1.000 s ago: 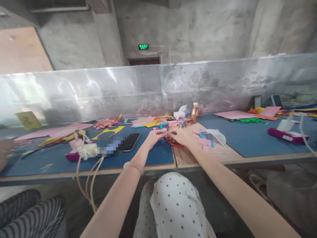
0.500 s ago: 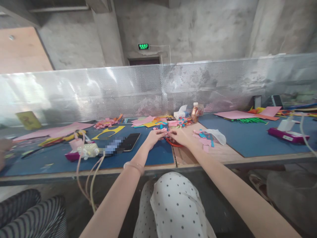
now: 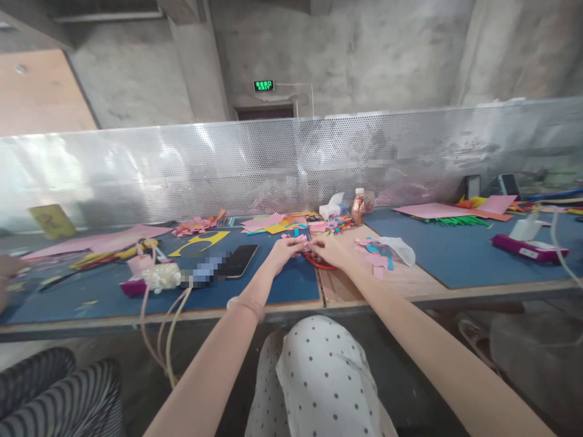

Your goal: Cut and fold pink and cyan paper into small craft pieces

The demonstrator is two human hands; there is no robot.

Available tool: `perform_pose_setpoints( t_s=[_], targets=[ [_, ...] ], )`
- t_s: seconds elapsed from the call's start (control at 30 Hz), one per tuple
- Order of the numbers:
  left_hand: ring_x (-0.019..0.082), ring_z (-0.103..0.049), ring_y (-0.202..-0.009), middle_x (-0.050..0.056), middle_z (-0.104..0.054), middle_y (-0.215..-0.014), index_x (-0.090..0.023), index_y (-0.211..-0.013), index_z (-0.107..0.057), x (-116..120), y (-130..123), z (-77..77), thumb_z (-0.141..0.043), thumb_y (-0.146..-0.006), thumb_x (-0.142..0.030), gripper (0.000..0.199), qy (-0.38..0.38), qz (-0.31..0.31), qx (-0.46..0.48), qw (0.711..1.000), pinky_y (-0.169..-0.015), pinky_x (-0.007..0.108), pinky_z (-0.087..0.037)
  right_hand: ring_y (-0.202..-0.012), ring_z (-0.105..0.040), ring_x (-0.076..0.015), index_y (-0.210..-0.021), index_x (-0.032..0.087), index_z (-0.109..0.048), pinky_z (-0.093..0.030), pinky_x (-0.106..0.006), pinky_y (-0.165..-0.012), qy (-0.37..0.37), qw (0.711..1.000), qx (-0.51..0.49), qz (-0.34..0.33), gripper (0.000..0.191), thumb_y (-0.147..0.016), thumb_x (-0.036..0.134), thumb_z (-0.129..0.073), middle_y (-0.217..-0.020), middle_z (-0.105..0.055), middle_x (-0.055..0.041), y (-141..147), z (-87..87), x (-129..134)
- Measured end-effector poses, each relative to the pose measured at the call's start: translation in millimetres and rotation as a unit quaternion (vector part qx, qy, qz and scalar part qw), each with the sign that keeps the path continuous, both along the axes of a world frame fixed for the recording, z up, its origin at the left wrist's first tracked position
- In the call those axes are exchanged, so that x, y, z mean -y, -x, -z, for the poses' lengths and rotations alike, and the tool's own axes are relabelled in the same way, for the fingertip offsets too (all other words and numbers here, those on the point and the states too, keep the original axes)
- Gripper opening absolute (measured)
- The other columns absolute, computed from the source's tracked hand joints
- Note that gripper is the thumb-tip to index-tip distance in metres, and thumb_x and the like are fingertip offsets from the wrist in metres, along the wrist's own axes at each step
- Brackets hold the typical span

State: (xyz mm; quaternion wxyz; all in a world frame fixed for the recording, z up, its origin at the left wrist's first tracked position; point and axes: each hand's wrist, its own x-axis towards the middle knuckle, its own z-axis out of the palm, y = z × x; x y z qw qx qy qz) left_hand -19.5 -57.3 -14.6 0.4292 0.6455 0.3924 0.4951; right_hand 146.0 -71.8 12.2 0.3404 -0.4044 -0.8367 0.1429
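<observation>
At the middle of the table, my left hand and my right hand meet with their fingertips pinched together. Whatever sits between the fingers is too small and too covered to name, though bits of pink show beside it. Under my right hand curves the rim of a red round object, mostly hidden by the hand. Just behind my fingers lie small pink and blue pieces. Right of my right hand, more pink and blue cut pieces lie by a clear plastic bag.
A black phone lies left of my hands, near a purple-based device with cables. Behind are coloured sheets, a tissue pack and a bottle. A purple tissue pack sits at right. Another person's hand is at far left.
My hands stay pinched together in the same place, with hardly any finger movement visible. The other person's hand at far left shifts slightly.
</observation>
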Motion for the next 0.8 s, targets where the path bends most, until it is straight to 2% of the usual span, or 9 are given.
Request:
perform_pose_setpoints(
  t_s=[0.23,0.47,0.6,0.8],
  targets=[
    [0.015,-0.059,-0.082,0.005,-0.062,-0.092,-0.012,-0.095,-0.057,2,-1,-1.5,-0.054,-0.079,-0.025,0.021,0.012,0.002,0.007,1.0,-0.075,0.036,-0.047,-0.049,-0.048,-0.0089,-0.067,0.013,-0.054,-0.036,-0.022,-0.052,-0.016,1.0,-0.006,-0.006,0.033,-0.082,0.038,-0.04,-0.059,-0.056,-0.0003,0,2.7,-4],
    [0.015,-0.058,-0.082,0.005,-0.061,-0.093,-0.012,-0.095,-0.058,0,-1,-0.8,-0.054,-0.078,-0.026,0.022,0.019,-0.001,0.009,1.0,-0.074,0.035,-0.047,-0.057,-0.051,-0.0099,-0.072,0.012,-0.057,-0.039,-0.023,-0.056,-0.028,0.999,-0.01,-0.017,0.034,-0.082,0.039,-0.041,-0.069,-0.06,-0.003,-1,8.9,-12],
    [0.016,-0.057,-0.084,0.005,-0.059,-0.095,-0.012,-0.096,-0.056,-1,0,-0.2,-0.052,-0.079,-0.025,0.022,0.022,0.005,0.002,1.0,-0.074,0.036,-0.047,-0.058,-0.053,-0.0094,-0.076,0.011,-0.058,-0.04,-0.024,-0.058,-0.025,1.0,-0.001,-0.014,0.029,-0.084,0.035,-0.042,-0.07,-0.06,-0.0025,-1,8.1,-11],
    [0.017,-0.055,-0.088,0.007,-0.056,-0.102,-0.013,-0.101,-0.053,-2,1,0.5,-0.049,-0.081,-0.027,0.024,0.025,0.012,-0.009,1.0,-0.075,0.037,-0.047,-0.072,-0.057,-0.012,-0.086,0.012,-0.058,-0.044,-0.029,-0.068,-0.027,1.0,0.012,0.007,0.019,-0.081,0.028,-0.048,-0.082,-0.062,-0.0031,0,7.0,-10]
  ],
)
